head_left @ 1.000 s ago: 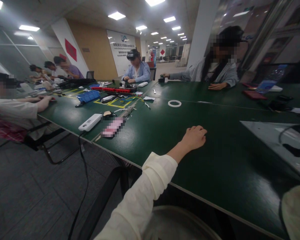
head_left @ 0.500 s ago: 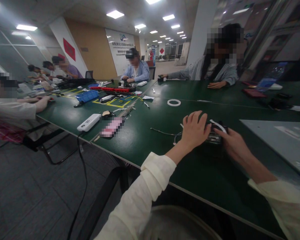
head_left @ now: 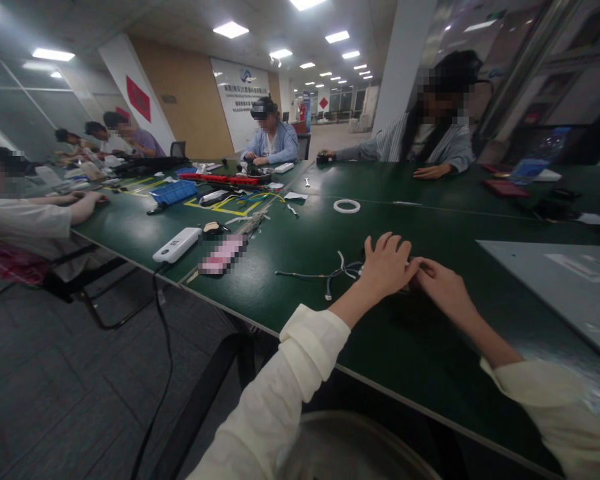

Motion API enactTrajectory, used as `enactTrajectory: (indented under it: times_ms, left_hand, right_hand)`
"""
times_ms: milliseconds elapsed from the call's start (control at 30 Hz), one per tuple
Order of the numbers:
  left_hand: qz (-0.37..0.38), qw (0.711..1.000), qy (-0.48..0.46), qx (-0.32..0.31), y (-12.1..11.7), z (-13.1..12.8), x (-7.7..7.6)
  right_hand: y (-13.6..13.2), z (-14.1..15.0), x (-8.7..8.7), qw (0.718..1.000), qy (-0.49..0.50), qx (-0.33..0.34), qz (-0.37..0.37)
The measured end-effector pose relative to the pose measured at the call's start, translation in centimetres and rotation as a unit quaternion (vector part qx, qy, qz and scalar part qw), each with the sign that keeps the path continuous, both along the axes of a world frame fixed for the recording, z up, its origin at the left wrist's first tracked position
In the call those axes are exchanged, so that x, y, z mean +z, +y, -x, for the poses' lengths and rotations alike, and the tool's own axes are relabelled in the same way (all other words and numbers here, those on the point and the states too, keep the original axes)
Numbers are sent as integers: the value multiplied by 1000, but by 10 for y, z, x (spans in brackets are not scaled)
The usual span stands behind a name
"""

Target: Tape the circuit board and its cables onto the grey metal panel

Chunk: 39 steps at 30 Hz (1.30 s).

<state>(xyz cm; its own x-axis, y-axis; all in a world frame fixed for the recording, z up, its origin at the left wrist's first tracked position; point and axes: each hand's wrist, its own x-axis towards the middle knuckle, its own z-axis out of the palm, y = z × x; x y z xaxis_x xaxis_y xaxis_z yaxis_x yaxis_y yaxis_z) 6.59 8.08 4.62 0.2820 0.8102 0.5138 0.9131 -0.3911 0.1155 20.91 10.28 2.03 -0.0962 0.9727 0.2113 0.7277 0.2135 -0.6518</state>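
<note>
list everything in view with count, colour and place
tabletop: one, green, across the view
ring: one, white, mid-table
cables: several, grey with white ends, near centre
panel: one, grey, right side
oblong device: one, white, near left edge
pixelated item: one, pink, beside the device
bin: one, blue, left
small clutter: many pieces, mixed, left
bottle: one, clear and blue, far right
co-workers: six visible, mixed clothing, around the tabletop
ceiling lights: several, white, overhead
dark item: one, dark, centre-right, mostly hidden
left hand: one, bare, over the dark item
right hand: one, bare, at the left thumb
sleeves: two, cream, forearms
</note>
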Motion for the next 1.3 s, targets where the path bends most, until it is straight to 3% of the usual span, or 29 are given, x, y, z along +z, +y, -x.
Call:
enactTrajectory:
  times_ms: [100, 233, 467, 533, 700, 800, 1133, 1233, 1300]
  left_hand:
    - [4, 1000, 6, 8, 4, 0, -6]
    - [5, 1000, 9, 15, 6, 0, -8]
    - [4, 999, 19, -49, 7, -1, -5]
    - [14, 998, 25, -59, 8, -1, -6]
    - [48, 996, 26, -72, 10, 0, -9]
    - [72, 994, 30, -73, 11, 1, -10]
    - [79, 994, 37, -71, 12, 3, -13]
    - [97, 991, 49, -74, 15, 4, -17]
    - [117, 988, 53, -88, 19, 4, -19]
  right_hand:
    - [0, -2, -3, 998, 29, -10, 58]
    - [-5, 3, -7, 988, 125, 54, 77]
    - [-19, 10, 5, 959, 216, 122, 135]
    - [-20, 10, 6, 967, 189, 117, 126]
    - [-14, 6, 3, 996, -17, 89, 28]
    - [-10, 2, 0, 994, -59, 96, -14]
    - [-1, -12, -9, 985, -111, 120, -57]
    - [7, -29, 2, 976, -188, 85, -77]
    - [14, -52, 8, 963, -244, 16, -111]
